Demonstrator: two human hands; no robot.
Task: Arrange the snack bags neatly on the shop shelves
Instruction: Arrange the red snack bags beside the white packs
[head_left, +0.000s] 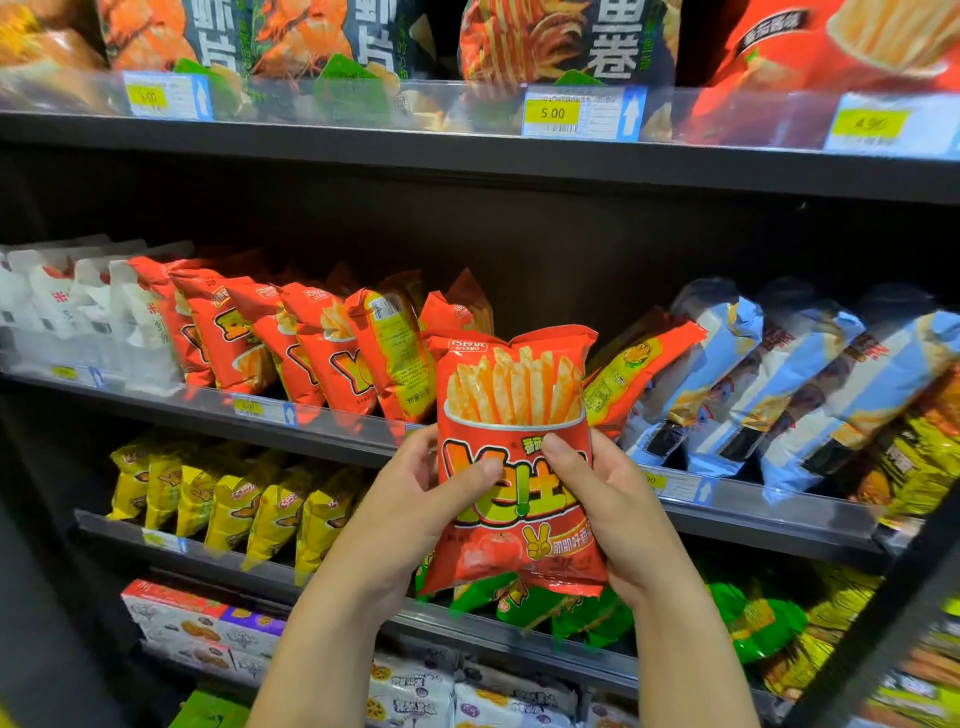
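Observation:
A red snack bag (514, 415) with a picture of fries is held upright in front of the middle shelf (332, 423). My left hand (415, 499) grips its left side with the thumb across the front. My right hand (608, 499) grips its right side, thumb on the front too. Behind the bag, a row of matching red fries bags (291, 338) leans to the left on that shelf. One more red bag (639, 364) leans to the right beside the held bag.
White bags (78, 306) stand at the shelf's left, blue bags (789, 374) at its right. Big dark and red bags (566, 41) fill the top shelf. Yellow bags (234, 499) and green bags (540, 603) line the shelf below. Boxed goods (197, 629) sit lower.

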